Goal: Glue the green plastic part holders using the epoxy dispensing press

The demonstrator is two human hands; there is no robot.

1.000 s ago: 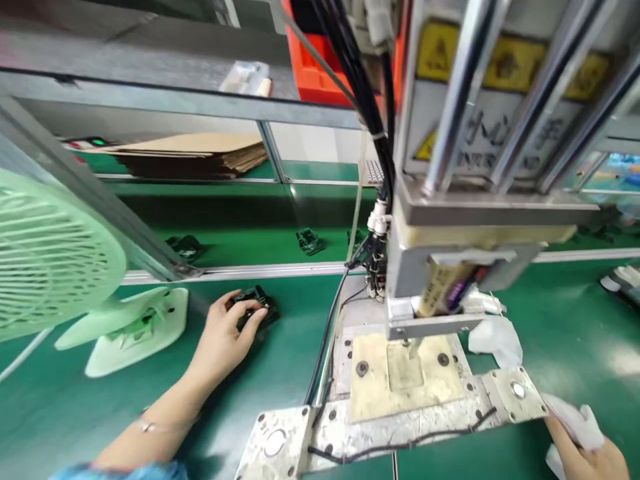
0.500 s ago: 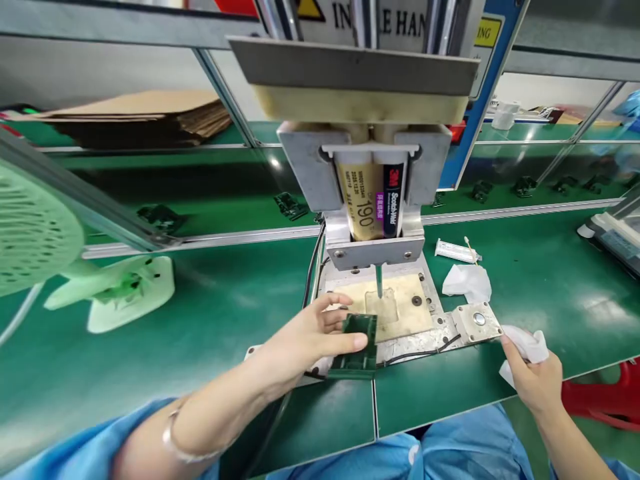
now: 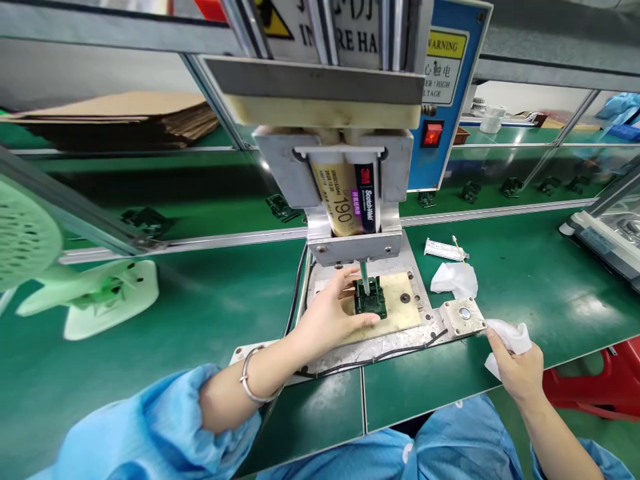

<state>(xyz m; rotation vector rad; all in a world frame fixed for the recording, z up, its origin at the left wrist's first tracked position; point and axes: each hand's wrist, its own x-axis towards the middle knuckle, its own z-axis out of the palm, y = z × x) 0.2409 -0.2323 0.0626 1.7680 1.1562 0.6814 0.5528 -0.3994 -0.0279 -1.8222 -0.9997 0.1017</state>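
My left hand [image 3: 330, 317] grips a small dark green part [image 3: 371, 299] and holds it on the beige fixture plate [image 3: 403, 313], right under the dispenser nozzle [image 3: 365, 279]. Above the nozzle a twin adhesive cartridge [image 3: 347, 200] sits clamped in the metal press head [image 3: 330, 160]. My right hand [image 3: 520, 370] rests on the green bench to the right of the fixture, closed on a white cloth [image 3: 507, 337], next to a metal button block [image 3: 463, 317].
A pale green fan [image 3: 65, 287] stands at the left. A crumpled white wipe [image 3: 455, 279] and a small white tube [image 3: 443, 249] lie right of the fixture. Several dark parts [image 3: 510, 187] ride the far conveyor. A scale [image 3: 607, 240] sits at the right edge, a red stool [image 3: 600, 387] below.
My left hand carried the dark part from the bench on the left to the fixture and set it under the nozzle. My right hand kept hold of the cloth.
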